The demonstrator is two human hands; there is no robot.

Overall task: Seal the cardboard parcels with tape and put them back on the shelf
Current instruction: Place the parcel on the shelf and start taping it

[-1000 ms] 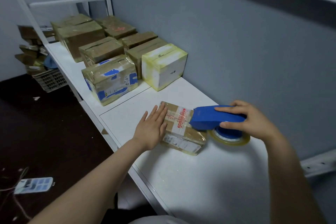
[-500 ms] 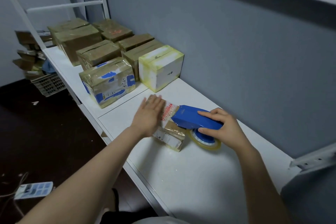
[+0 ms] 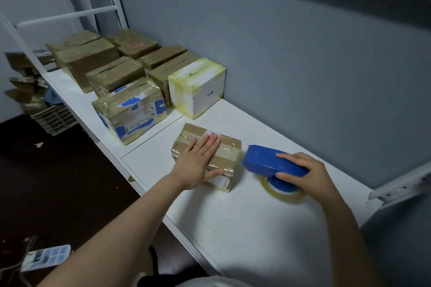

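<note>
Left hand (image 3: 198,163): flat, palm down on top of the small brown cardboard parcel (image 3: 229,147). Fingers are straight and close together, pointing away from the person across the red-printed white label and the clear tape strip on the lid. The thumb lies spread along the near top edge. No curl, nothing pinched: it presses, doesn't grip.

Right hand (image 3: 310,175): wrapped round the blue tape dispenser (image 3: 263,158), fingers curled over its top, thumb on the near side. The roll of clear tape (image 3: 283,192) sits under the dispenser, low against the white shelf board (image 3: 233,221); can't tell if it touches. The dispenser's nose points at the parcel, just beside its right end, with a small gap between them.

Parcel location: lying flat on the shelf board near the front edge, apart from the other boxes. Tape bands cross its top and sides.

Further left along the shelf:
- A white box edged in yellowed tape (image 3: 198,86) stands against the grey wall (image 3: 291,65).
- A taped brown box with blue markings (image 3: 130,109) is just beside it, toward the front edge.
- Beyond those is a cluster of plain brown taped boxes (image 3: 105,65), packed close together.

On the floor, left: a pale slatted plastic crate (image 3: 53,120) and a light blue compartment tray (image 3: 45,257).
</note>
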